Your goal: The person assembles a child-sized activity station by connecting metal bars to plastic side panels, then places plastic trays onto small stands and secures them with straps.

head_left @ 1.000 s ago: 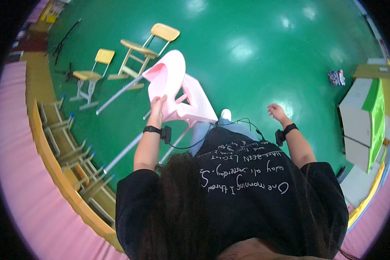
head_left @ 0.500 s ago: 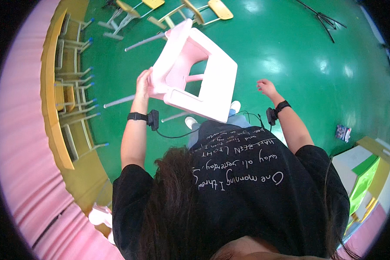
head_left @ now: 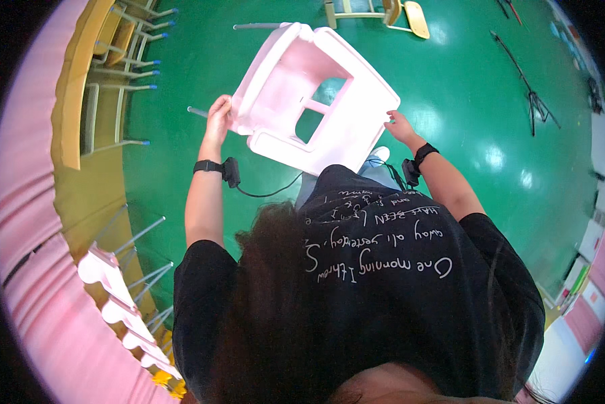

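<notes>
A pale pink plastic high chair (head_left: pixel 366 104) with a broad tray and grey tube legs is in front of me, turned at an angle. My left hand (head_left: pixel 218 111) is closed on the outer side of its seat. At the tray's right edge, my right hand (head_left: pixel 398 126) has curled fingers against the rim. Green floor shows through the openings between seat and tray. The undersides of both grips are hidden.
Upturned chairs with blue-tipped legs line a wooden table (head_left: pixel 75 101) on the left. Several pink high chairs (head_left: pixel 107 276) stand at the lower left. A yellow chair (head_left: pixel 417 20) lies ahead, and a black tripod (head_left: pixel 535 101) is at the far right.
The high chair has shifted right and turned, along with my left hand. My right hand has come from apart to the tray's edge. The room around me has swung in view.
</notes>
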A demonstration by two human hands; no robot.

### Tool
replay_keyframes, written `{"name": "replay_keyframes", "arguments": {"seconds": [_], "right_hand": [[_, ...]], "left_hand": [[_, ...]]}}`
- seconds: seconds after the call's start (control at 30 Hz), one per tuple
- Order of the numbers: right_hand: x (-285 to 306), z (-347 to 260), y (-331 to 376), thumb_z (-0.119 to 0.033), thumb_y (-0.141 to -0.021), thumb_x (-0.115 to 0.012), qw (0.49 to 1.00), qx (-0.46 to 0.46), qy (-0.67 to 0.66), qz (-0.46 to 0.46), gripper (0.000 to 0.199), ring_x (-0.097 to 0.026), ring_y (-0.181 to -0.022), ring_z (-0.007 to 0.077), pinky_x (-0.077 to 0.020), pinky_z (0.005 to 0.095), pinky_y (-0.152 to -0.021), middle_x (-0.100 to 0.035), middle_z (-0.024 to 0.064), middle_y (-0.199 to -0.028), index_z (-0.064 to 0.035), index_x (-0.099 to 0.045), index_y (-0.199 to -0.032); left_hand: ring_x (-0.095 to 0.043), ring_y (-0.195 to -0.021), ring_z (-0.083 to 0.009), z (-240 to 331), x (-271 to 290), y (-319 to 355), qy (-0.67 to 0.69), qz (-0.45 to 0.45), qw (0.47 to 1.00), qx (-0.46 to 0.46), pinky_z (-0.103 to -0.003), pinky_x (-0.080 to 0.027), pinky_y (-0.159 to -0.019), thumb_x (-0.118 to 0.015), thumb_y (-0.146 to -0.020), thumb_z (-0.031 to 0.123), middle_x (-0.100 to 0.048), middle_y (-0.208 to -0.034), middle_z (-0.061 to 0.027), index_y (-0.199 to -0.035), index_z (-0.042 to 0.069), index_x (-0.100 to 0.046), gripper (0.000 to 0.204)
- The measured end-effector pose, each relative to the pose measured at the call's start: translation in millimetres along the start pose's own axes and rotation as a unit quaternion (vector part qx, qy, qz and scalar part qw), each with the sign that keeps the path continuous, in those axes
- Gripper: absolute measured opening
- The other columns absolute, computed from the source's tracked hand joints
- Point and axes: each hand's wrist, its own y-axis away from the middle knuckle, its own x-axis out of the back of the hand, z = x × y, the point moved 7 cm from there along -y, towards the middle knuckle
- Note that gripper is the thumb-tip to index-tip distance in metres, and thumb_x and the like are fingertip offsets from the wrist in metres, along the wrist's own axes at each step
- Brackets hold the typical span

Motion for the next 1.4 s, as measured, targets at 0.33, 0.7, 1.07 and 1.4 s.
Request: {"name": "replay_keyframes", "arguments": {"seconds": [0.33, 0.7, 1.07, 1.4], "right_hand": [[38, -43, -20, -0.029, -0.074, -0.064, 0.979, 0.05, 0.181, 0.077, 0.065, -0.038, -0.119, 0.0353, -0.0329, 0.0413, -0.1, -0.039, 0.0187, -0.129, -0.0094, -0.038, -0.13], [67, 5, -40, -0.05, -0.073, -0.064, 0.987, -0.086, 0.105, 0.085, 0.085, -0.031, -0.126, 0.0354, -0.0298, 0.0469, -0.101, -0.027, 0.017, -0.139, -0.0114, -0.024, -0.137], [45, -29, -16, -0.049, -0.077, -0.061, 0.973, -0.128, 0.154, 0.117, 0.08, -0.042, -0.114, 0.0383, -0.036, 0.0458, -0.094, -0.043, 0.0204, -0.122, -0.0058, -0.024, -0.132], [87, -11, -73, -0.048, -0.077, -0.062, 0.98, -0.067, 0.154, 0.106, 0.078, -0.044, -0.113, 0.0386, -0.0372, 0.0448, -0.094, -0.044, 0.0245, -0.122, 0.0004, -0.027, -0.127]], "left_hand": [[-0.056, -0.074, -0.0084, -16, -19, -18, 0.09, 0.138, 0.986, -0.02, -0.02, -0.044, -0.065, -0.056, -0.086, 0.014, -0.06, -0.083, 0.0003, -0.092, 0.005, -0.058, 0.011], [-0.057, -0.087, -0.0172, -19, -34, -69, -0.036, 0.153, 0.988, 0.007, -0.027, -0.046, -0.074, -0.049, -0.088, 0.027, -0.06, -0.096, -0.0095, -0.112, -0.002, -0.053, 0.037], [-0.047, -0.111, -0.0226, -190, -83, 101, 0.101, 0.229, 0.956, 0.154, -0.035, -0.038, -0.092, -0.059, -0.083, 0.04, -0.045, -0.126, -0.0159, -0.129, -0.005, -0.029, 0.071], [-0.056, -0.093, -0.0201, -213, -97, 59, -0.008, 0.325, 0.943, 0.074, -0.032, -0.046, -0.08, -0.059, -0.085, 0.031, -0.058, -0.104, -0.0165, -0.115, -0.005, -0.044, 0.049]]}}
